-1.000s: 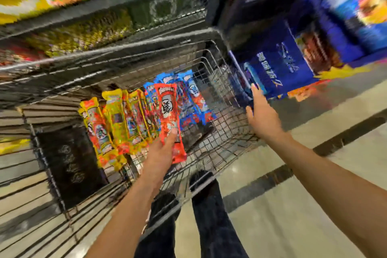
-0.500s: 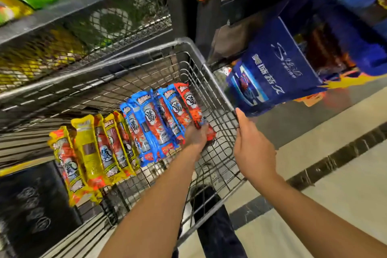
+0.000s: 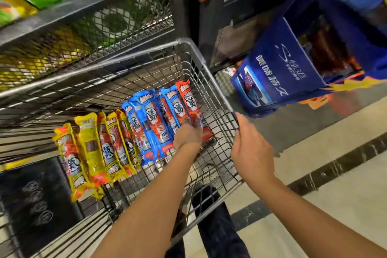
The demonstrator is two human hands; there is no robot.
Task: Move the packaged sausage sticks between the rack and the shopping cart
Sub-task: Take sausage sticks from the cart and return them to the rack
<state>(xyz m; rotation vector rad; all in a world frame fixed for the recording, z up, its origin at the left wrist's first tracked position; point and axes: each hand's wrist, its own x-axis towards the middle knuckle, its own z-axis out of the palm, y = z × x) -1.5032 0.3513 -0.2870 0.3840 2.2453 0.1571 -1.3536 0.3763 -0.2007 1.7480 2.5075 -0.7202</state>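
A wire shopping cart (image 3: 211, 77) holds a row of packaged sausage sticks on its floor: several yellow packs (image 3: 94, 148) at the left and several blue packs (image 3: 150, 119) in the middle. One red pack (image 3: 186, 98) lies at the right end of the row. My left hand (image 3: 187, 135) reaches down into the cart and holds the lower half of the red pack, which lies against the blue ones. My right hand (image 3: 251, 146) grips the cart's right rim from outside.
A black mesh rack (image 3: 104, 19) with green and yellow goods stands behind and left of the cart. At the right, a blue display box (image 3: 278, 69) sits on a low blue rack. My dark trouser legs (image 3: 217, 226) are below the cart, on a pale tiled floor.
My left hand carried the red pack from above the yellow and blue packs down to the right end of the row. My right hand closed onto the cart's right rim.
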